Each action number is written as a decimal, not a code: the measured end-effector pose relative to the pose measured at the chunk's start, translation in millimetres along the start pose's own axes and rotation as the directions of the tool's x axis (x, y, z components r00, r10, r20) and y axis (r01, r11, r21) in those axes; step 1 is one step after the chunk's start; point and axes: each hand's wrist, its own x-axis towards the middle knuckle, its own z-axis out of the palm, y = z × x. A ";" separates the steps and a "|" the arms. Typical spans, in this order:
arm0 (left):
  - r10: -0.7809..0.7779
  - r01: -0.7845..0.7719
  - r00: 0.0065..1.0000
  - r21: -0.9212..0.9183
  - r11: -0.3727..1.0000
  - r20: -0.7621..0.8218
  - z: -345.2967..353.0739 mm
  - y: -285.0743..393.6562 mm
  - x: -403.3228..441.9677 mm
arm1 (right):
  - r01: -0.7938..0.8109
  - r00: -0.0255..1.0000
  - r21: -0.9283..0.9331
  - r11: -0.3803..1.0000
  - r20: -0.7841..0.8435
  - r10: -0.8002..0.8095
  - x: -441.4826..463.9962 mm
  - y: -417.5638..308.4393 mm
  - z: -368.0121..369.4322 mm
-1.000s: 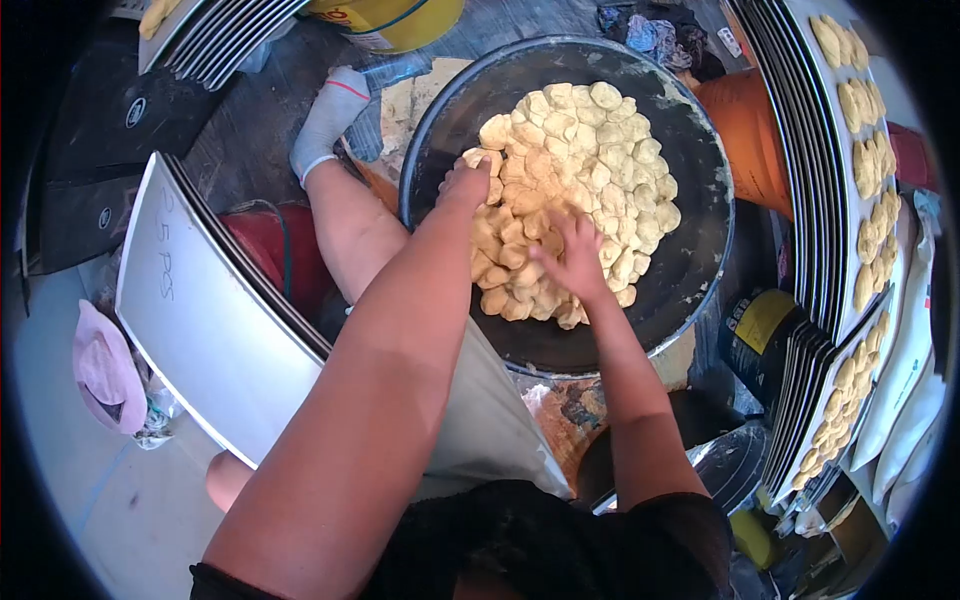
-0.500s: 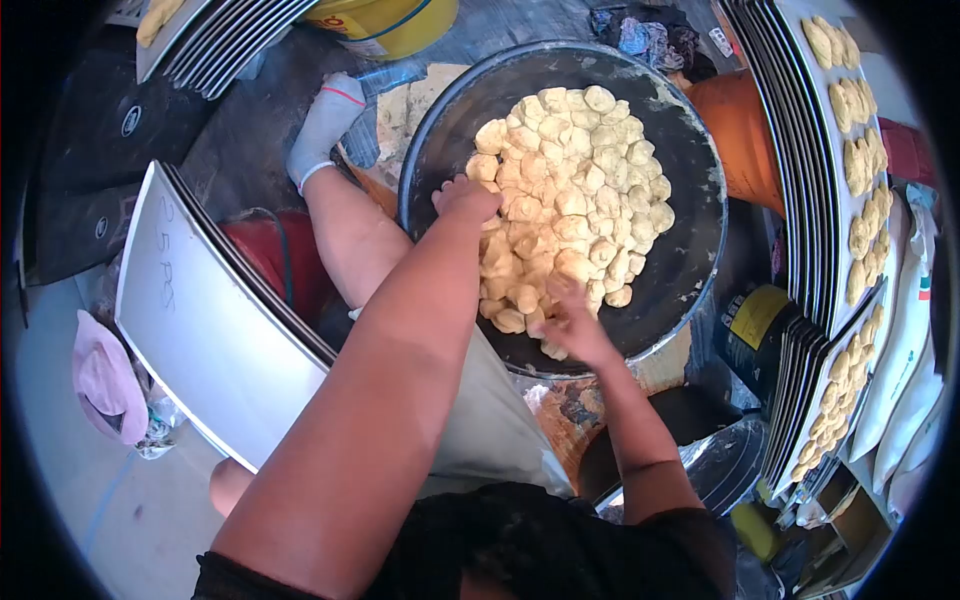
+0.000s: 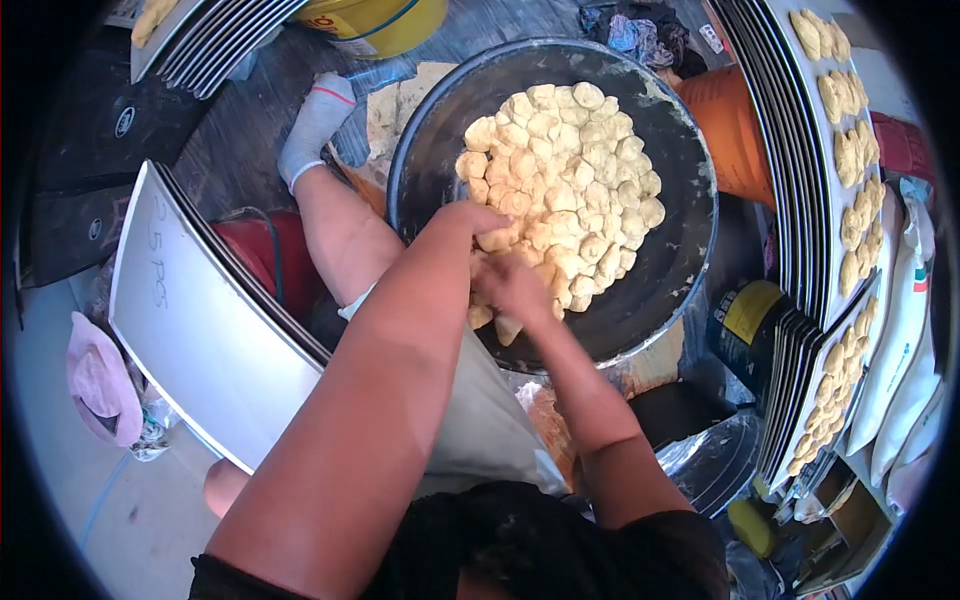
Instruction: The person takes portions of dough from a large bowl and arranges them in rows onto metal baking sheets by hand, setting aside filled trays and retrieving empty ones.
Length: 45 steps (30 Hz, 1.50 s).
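A heap of pale yellow dough balls (image 3: 590, 185) fills the left and middle of a wide black basin (image 3: 672, 262). At the heap's left edge my left hand (image 3: 472, 222) touches the dough, thumb stretched to the right; its other fingers are hidden behind the hand. Just below and right of it, my right hand (image 3: 515, 290) is blurred and curled over the dough at the near-left edge. Its fingertips cannot be made out. One dough ball (image 3: 508, 330) lies right under this hand.
Stacked trays (image 3: 800, 180) stand on the right, the outer ones bearing shaped dough pieces (image 3: 842, 97). A white board (image 3: 200, 310) leans at left. Beyond the basin are a yellow bucket (image 3: 385, 25) and an orange container (image 3: 725, 130). My socked foot (image 3: 318, 125) rests left of the basin.
My right hand has moved left and slightly up, close to my left hand. My left hand has shifted slightly down and turned, with its thumb now showing. The view has shifted slightly.
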 end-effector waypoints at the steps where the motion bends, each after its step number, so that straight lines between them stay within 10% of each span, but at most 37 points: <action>1: 0.008 -0.011 1.000 0.136 0.991 0.020 -14.1 13.4 -19.3 | -0.124 0.990 -0.025 0.992 -0.064 0.122 25.3 0.9 -15.6; 3: 0.010 -0.023 0.995 0.142 0.990 0.094 -23.8 17.1 -26.5 | -0.018 0.942 -0.359 0.933 -0.318 -0.104 73.2 25.9 -29.4; 6: -0.009 0.042 0.954 0.104 0.994 -0.298 -14.4 5.0 -13.6 | -0.131 0.759 -0.772 0.622 -0.482 -0.439 119.2 98.4 25.2; 9: -0.095 0.135 0.966 0.152 0.979 -0.241 -10.0 6.8 -10.7 | 0.025 0.986 -0.549 0.836 -0.123 -0.110 69.2 64.1 29.5; 13: -0.071 -0.030 0.956 0.338 0.941 0.283 -28.8 38.6 -77.3 | 0.225 0.955 -0.539 0.811 0.288 -0.073 -18.9 42.5 -17.8; 15: -0.102 -0.020 0.962 0.440 0.898 0.253 -21.6 49.4 -103.5 | 0.191 0.959 -0.143 0.971 0.238 -0.154 -37.7 76.8 -42.6; 19: -0.038 0.131 0.960 0.325 0.936 -0.277 25.7 48.4 -72.9 | -0.192 0.981 -0.568 0.800 -0.078 0.180 -22.1 102.5 -59.9; 21: -0.036 0.114 0.981 0.422 0.899 -0.190 49.8 28.4 -55.4 | -0.214 0.948 -0.303 0.929 -0.293 0.123 2.9 129.5 -22.7; 28: -0.248 -0.125 0.845 0.626 0.769 0.473 24.8 48.1 -92.6 | 0.013 0.990 -0.249 0.968 0.142 0.023 -67.9 113.9 -3.6; 33: 0.180 -0.088 0.983 0.789 0.607 -0.029 72.3 14.6 -119.4 | -0.198 0.978 -0.456 0.868 -0.158 0.140 -44.8 84.4 29.3; 36: 0.163 -0.037 0.978 0.659 0.751 -0.131 65.5 18.4 -107.1 | -0.286 0.951 -0.416 0.863 -0.237 0.201 -15.2 71.3 31.2; 45: 0.294 -0.318 0.948 0.378 0.870 0.120 57.3 10.7 -42.0 | 0.058 0.916 0.038 0.998 -0.400 -0.038 -10.8 104.1 -6.7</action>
